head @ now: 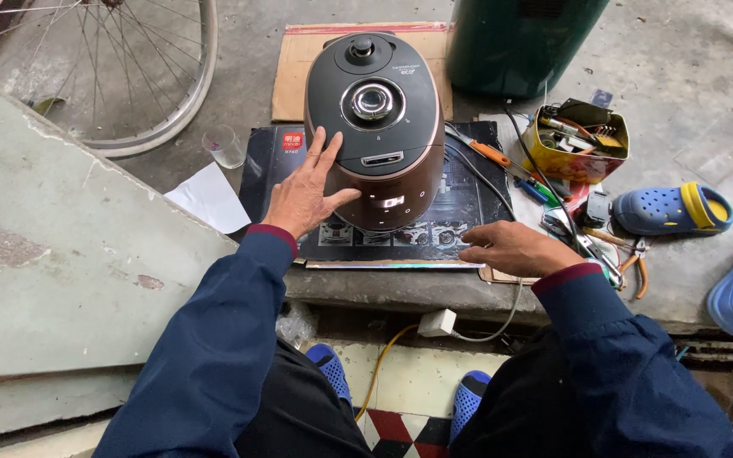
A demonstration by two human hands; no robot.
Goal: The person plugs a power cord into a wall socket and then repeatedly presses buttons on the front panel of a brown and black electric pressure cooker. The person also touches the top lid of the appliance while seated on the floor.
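The left hand (303, 193) lies flat, fingers spread, against the rice cooker (377, 127). The right hand (515, 248) rests on the dark mat (468, 203), fingers loosely curled, empty. A tool tin (576, 140) and pliers (629, 263) crowd the right.

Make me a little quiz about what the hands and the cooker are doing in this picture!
1. True or false: the left hand lies flat against the side of the rice cooker.
2. Which is nearest the right hand? A the bicycle wheel, B the pliers, C the clear cup.
3. Fill in: the yellow tin holds small ____.

Key: 1 true. 2 B. 3 tools.
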